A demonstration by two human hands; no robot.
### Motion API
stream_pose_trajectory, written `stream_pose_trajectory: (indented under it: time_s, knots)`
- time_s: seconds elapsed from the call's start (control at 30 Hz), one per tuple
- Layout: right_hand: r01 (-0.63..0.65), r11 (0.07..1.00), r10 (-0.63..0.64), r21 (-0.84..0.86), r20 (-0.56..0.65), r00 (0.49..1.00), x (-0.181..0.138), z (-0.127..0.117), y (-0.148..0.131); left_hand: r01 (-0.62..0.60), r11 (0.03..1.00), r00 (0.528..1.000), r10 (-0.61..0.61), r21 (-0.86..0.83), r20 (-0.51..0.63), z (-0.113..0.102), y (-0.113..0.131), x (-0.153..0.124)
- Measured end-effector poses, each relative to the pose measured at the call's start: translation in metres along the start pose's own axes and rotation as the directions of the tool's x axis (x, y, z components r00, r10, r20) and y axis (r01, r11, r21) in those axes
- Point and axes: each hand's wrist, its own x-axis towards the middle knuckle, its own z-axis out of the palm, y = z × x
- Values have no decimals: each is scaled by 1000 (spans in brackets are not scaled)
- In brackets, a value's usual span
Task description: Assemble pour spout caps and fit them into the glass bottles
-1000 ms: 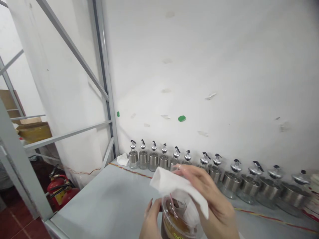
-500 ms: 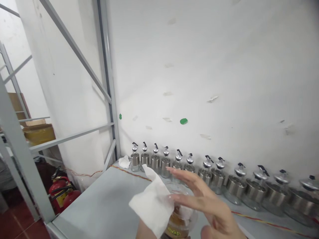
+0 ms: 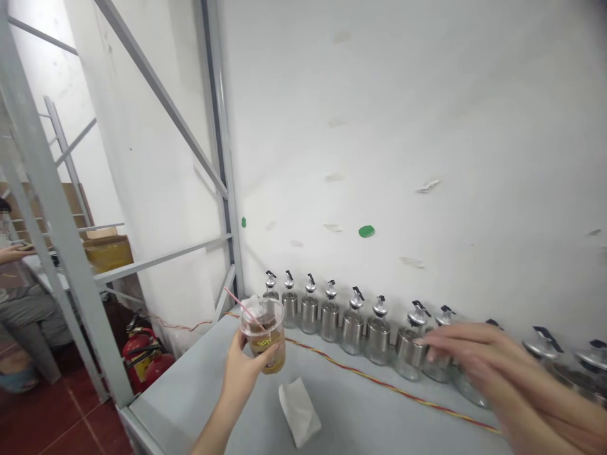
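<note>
My left hand (image 3: pixel 244 360) is wrapped round a clear plastic cup (image 3: pixel 275 354) of amber drink with yellow print and a pink straw (image 3: pixel 241 306). The cup is upright above the left part of the grey tabletop (image 3: pixel 237 411). A folded white tissue (image 3: pixel 300 414) lies near it, apart from both hands. On the right, my right hand (image 3: pixel 493 366) is open with its fingers stretched out to the left, nothing visible in them. Its fingertips overlap a glass bottle with a steel sleeve and pourer top (image 3: pixel 410 347); whether they touch I cannot tell.
Several like bottles (image 3: pixel 353 325) stand in a row along the white wall (image 3: pixel 303 126). A red-yellow twisted cord (image 3: pixel 351 368) runs before them. Grey rack posts (image 3: pixel 227 240) rise at left. Red fire extinguishers (image 3: pixel 142 354) stand on the floor. A person's hand (image 3: pixel 14 253) shows at far left.
The white tissue has left my hands and is now at the tabletop. My left hand and the cup have moved left and away from me; my right hand has moved right.
</note>
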Motion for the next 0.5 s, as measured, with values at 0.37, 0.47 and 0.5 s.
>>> stream_pose_trajectory:
  time_s: [0.37, 0.47, 0.5]
  knots:
    - [-220, 870, 446, -442, 511, 735, -107, 178, 46, -3, 1000, 996, 3, 8, -91, -4, -32, -7]
    - [-298, 843, 472, -449, 349, 810, -106, 194, 60, -4, 1000, 996, 6, 18, -85, -7, -33, -7]
    - [-332, 841, 488, -428, 333, 807, -102, 198, 64, -3, 1000, 997, 5, 22, -80, -8, -33, -7]
